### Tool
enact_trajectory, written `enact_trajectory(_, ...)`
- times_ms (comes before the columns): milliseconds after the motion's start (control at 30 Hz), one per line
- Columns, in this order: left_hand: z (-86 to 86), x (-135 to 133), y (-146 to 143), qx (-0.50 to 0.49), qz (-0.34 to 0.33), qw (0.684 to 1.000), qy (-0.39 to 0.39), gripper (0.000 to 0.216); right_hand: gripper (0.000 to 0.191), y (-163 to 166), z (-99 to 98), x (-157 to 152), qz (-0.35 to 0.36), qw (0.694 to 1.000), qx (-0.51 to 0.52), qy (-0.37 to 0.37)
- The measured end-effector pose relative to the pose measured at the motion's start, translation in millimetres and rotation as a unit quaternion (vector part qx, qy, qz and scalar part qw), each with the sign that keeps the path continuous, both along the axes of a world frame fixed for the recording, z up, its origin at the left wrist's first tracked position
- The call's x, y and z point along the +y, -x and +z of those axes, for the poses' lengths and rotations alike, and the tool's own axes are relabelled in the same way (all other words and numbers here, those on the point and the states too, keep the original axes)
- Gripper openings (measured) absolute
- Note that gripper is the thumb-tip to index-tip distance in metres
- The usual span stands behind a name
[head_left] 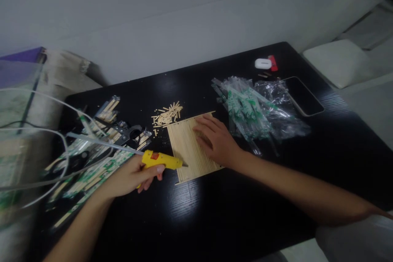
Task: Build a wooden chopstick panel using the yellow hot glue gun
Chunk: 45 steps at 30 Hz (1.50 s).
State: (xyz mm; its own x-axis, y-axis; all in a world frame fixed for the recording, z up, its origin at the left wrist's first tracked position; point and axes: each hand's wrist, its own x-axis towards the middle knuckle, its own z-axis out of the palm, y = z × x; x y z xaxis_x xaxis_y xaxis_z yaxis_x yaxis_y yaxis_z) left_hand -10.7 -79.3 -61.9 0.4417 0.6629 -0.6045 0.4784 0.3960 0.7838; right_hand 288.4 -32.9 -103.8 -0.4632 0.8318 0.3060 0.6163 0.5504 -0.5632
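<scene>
We grip the glue gun (164, 160) in our left hand (138, 175), while our right hand (217, 141), spread, probably steadies the stick panel (184, 141).

A yellow glue gun (170, 161), a translucent glue stick protruding from its rear, points its nozzle over the left side of a panel (184, 143). The panel, pale slender sticks packed side by side, lies flat on a black table (233, 213).

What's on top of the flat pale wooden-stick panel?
Bare right hand rests on the panel. Yellow glue gun in left hand overlaps its left side; contact unclear. Panel beneath right hand: hidden.
</scene>
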Motion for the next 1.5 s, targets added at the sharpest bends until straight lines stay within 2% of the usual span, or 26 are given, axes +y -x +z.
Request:
enact_trajectory(100,-2.8,1.7,-3.5,-0.014,0.073,0.996,-0.046,0.049,0.026,0.2,-0.1,-0.1,0.000,1.000,-0.002,0.001)
enact_trajectory(233,-5.1,5.7,-11.0,-0.020,0.180,0.975,-0.132,0.046,0.026,0.3,-1.1,-0.4,-0.001,1.000,-0.003,-0.004)
enact_trajectory(367,-7.0,7.4,-17.1,-0.029,0.231,0.958,-0.169,0.043,0.026,0.1,-1.4,-0.6,-0.002,1.000,-0.003,-0.003)
enact_trajectory(767,-6.7,7.2,-16.3,-0.018,0.262,0.940,-0.216,0.039,0.025,-0.3,-1.9,-1.3,-0.006,1.000,-0.009,-0.013)
enact_trajectory(1500,-5.0,5.8,-22.0,0.012,0.239,0.945,-0.224,0.037,0.025,0.9,0.9,-1.6,-0.013,1.000,-0.006,-0.001)
